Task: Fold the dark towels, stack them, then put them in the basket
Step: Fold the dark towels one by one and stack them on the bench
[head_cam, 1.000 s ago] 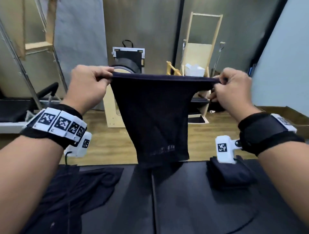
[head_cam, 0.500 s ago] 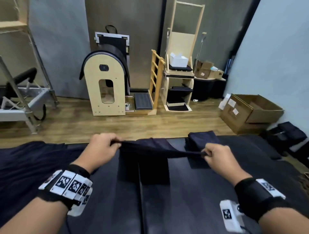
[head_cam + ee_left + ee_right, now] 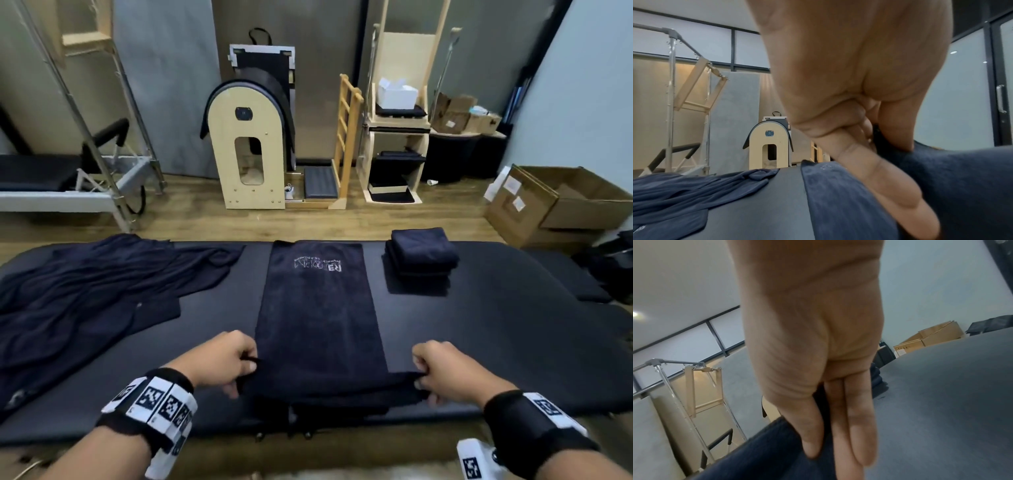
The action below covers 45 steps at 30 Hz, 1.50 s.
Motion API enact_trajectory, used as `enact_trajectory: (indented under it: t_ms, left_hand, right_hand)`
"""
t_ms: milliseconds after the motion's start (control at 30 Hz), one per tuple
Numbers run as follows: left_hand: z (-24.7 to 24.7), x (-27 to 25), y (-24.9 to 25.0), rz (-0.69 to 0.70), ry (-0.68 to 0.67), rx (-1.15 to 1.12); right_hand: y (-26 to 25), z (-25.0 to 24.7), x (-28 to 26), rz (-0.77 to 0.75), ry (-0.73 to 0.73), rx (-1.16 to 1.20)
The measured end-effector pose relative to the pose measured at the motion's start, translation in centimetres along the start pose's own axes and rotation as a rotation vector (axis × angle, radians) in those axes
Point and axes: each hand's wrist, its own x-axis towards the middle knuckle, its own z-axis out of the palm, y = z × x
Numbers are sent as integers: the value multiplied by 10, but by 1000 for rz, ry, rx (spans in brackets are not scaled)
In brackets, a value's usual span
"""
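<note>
A dark navy towel (image 3: 317,308) with a white logo lies spread lengthwise down the middle of the black padded table (image 3: 496,308), its near end at the table's front edge. My left hand (image 3: 236,363) pinches the near left corner, and the left wrist view shows the towel (image 3: 838,194) caught between thumb and fingers (image 3: 869,134). My right hand (image 3: 431,370) pinches the near right corner, the cloth (image 3: 766,456) held between its fingers (image 3: 838,410). A stack of folded dark towels (image 3: 421,253) sits at the far right of the table. No basket is in view.
A heap of unfolded dark towels (image 3: 85,301) covers the table's left side. Beyond the table stand a wooden arched barrel (image 3: 250,144), a wooden shelf unit (image 3: 397,137) and a metal frame (image 3: 102,137). An open cardboard box (image 3: 561,202) sits on the floor at right.
The towel, held up in the air a second ago, has come down and now lies flat on the table. Both hands moved down and toward me, still holding its corners.
</note>
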Motion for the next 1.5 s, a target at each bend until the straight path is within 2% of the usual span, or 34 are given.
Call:
enact_trajectory:
  t_ms: [133,233,367,600,767,867,967,1033,1100,1133,1200,1333,1400,1500]
  left_hand:
    - [-4,4,8,-17,164,-97]
    - [-13,18,9,-16,233,-155]
    - [-21,61,0,-35,234,-194]
    - [-23,156,-19,-86,115,-257]
    - [-66,195,-12,-121,189,-388]
    - [-91,217,-12,-113,289,-478]
    - [-130,240,-10,-46,427,-563]
    - [-160,251,-1,45,510,-624]
    - [-183,255,9,122,567,-653]
    - [-187,255,12,147,566,-646]
    - [-185,253,15,142,524,-585]
    - [-157,240,3,50,320,-408]
    - [-143,226,-2,-43,112,-357]
    - [-126,194,-6,-161,-288,-255]
  right_hand:
    - [0,-9,7,13,179,83]
    - [-1,-15,24,23,247,154]
    - [-3,-21,64,65,294,149]
    - [5,-13,136,202,244,128]
    - [-10,-46,173,179,351,147]
    - [-22,-68,195,172,423,159]
    - [-49,-104,218,105,516,113]
    - [-73,-136,232,80,645,107]
    - [-89,-163,241,101,736,174]
    - [-89,-168,245,117,736,239]
    - [-80,-165,247,144,673,297]
    - [-48,-123,221,116,497,86]
    - [-32,-108,199,97,346,45]
    - [-10,-93,165,140,-63,195]
